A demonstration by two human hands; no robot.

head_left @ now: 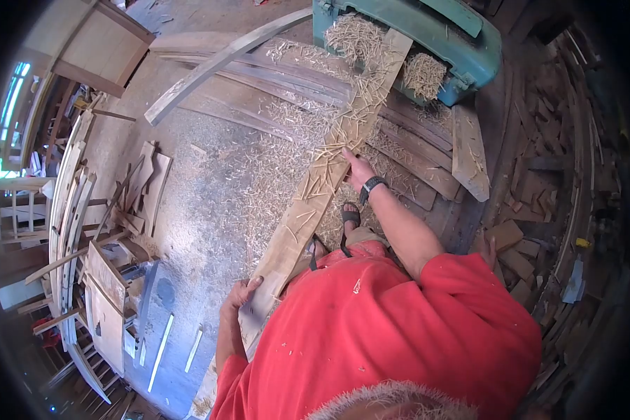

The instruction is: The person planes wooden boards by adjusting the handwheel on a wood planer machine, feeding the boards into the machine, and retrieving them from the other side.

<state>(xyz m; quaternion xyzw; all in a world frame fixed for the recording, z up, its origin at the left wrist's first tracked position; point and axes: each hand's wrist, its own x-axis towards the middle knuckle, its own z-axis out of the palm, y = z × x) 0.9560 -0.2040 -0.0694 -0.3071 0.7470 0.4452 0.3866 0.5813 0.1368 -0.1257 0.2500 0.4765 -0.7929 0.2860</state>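
Note:
A long wooden board (295, 222) runs diagonally from beside my body up to the green machine (484, 52). Curled wood shavings (325, 159) lie scattered over its upper part. My right hand (358, 171), with a dark watch on the wrist, grips the board's right edge, thumb on top. Lower down, my left hand (242, 292) holds the opposite edge with the thumb over the surface. The fingers beneath the board are hidden on both sides. At the far end the board meets the machine between two heaps of shavings.
Several planks (416, 168) lie on the floor under and beside the board. A curved timber (224, 68) rests across others at upper left. Wooden frames and panels (106, 322) stand at left. Offcuts (514, 255) are piled at right. Shavings cover the floor around my sandalled foot (351, 214).

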